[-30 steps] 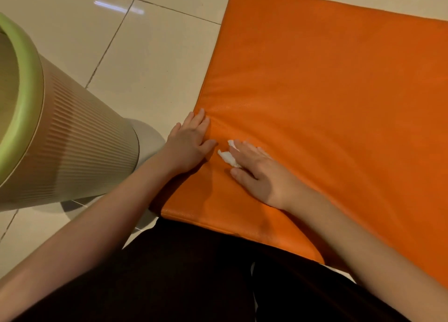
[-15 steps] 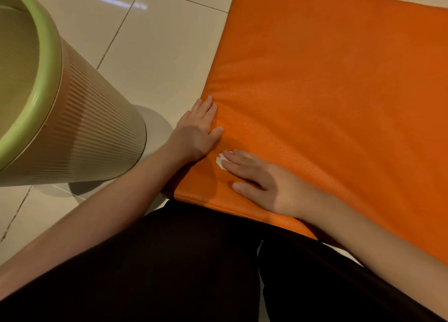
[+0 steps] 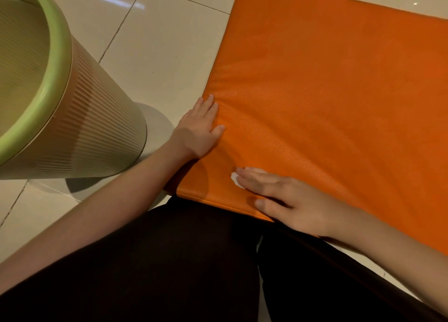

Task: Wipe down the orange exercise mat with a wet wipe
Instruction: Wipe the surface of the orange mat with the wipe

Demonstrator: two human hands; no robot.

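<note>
The orange exercise mat (image 3: 334, 84) lies flat on the tiled floor and fills the right of the view. My right hand (image 3: 283, 195) lies flat near the mat's near left corner, its straight fingers pressing a white wet wipe (image 3: 235, 177) onto the surface; only a small white corner of the wipe shows beside the fingertips. My left hand (image 3: 198, 130) rests flat with straight fingers on the mat's left edge, partly over the floor.
A tall ribbed beige bin with a green rim (image 3: 60, 118) stands on the floor at the left, close to my left forearm. Pale floor tiles (image 3: 164, 54) lie between bin and mat. My dark-trousered legs (image 3: 169, 261) fill the bottom.
My right hand has slid the wipe toward the mat's near edge, and less of the wipe shows. The left hand has stayed on the mat's left edge. The view has shifted.
</note>
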